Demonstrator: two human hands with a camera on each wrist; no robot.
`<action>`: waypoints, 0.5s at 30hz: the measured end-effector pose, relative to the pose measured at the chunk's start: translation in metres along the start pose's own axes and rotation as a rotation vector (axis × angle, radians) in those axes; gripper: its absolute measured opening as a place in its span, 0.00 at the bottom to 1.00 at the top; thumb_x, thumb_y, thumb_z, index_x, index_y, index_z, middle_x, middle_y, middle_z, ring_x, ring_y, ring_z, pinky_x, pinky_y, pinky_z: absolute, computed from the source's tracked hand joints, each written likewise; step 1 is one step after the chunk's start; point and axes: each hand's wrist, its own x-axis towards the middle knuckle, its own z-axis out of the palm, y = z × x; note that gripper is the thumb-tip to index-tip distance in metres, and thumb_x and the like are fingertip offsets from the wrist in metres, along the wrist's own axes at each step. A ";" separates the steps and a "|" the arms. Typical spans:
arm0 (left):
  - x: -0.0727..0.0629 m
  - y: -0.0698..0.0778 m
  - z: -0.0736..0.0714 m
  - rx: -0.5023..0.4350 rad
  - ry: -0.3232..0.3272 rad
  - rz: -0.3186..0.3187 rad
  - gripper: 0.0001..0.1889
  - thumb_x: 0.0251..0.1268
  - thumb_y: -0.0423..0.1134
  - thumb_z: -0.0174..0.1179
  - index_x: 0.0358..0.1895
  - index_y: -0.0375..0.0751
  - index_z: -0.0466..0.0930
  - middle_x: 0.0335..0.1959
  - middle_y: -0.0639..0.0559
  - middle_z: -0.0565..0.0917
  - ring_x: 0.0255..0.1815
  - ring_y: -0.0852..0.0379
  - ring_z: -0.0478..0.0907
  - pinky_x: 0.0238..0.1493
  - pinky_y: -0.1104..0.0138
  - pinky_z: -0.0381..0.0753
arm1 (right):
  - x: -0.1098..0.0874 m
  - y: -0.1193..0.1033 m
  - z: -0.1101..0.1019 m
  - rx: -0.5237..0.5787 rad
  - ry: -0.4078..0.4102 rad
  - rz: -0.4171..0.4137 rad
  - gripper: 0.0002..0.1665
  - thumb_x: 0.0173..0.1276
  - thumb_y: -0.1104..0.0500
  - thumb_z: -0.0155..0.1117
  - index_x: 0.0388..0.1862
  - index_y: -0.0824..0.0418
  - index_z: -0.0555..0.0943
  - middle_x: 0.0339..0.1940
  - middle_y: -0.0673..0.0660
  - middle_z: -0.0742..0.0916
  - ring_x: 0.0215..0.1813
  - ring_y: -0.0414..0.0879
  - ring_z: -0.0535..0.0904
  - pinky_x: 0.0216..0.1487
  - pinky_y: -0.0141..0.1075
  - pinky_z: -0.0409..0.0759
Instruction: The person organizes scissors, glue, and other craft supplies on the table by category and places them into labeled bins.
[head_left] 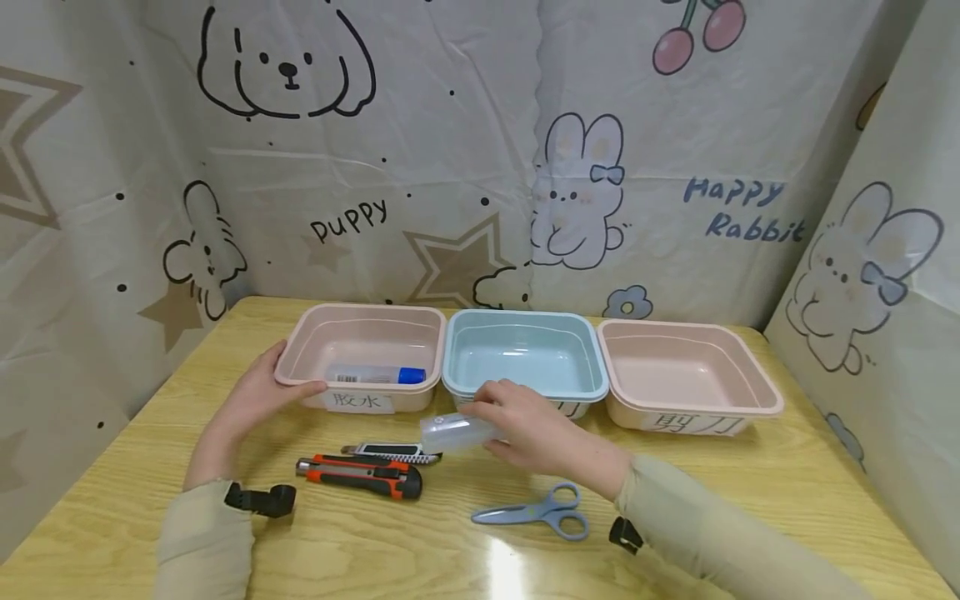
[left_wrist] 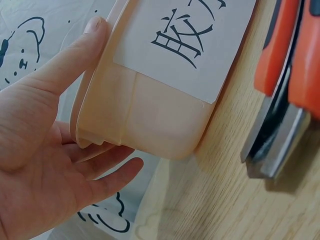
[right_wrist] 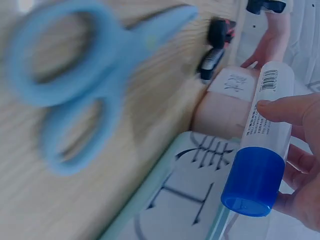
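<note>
My right hand (head_left: 528, 425) holds a clear glue bottle (head_left: 453, 431) above the table, in front of the blue bin. In the right wrist view, thumb and fingers grip the bottle's body, below its blue cap (right_wrist: 252, 180). My left hand (head_left: 258, 396) holds the left pink bin (head_left: 360, 312) at its front left corner. The left wrist view shows the thumb (left_wrist: 75, 65) over the rim and the other fingers spread along the bin's side. Another blue-capped glue bottle (head_left: 375, 375) lies inside this bin.
An orange-and-black box cutter (head_left: 360, 473) and a slimmer utility knife (head_left: 390, 452) lie before the left bin. Blue scissors (head_left: 504, 516) lie nearer the front. The blue bin (head_left: 525, 318) stands mid-row, another pink bin (head_left: 675, 329) at right. A printed curtain (head_left: 465, 100) hangs behind.
</note>
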 end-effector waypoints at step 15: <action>-0.001 0.002 0.001 -0.052 -0.002 0.050 0.46 0.49 0.53 0.66 0.67 0.35 0.53 0.57 0.33 0.69 0.54 0.38 0.69 0.52 0.45 0.69 | 0.079 -0.006 0.005 0.066 0.040 0.070 0.23 0.56 0.59 0.66 0.51 0.57 0.74 0.49 0.53 0.80 0.51 0.45 0.75 0.53 0.36 0.74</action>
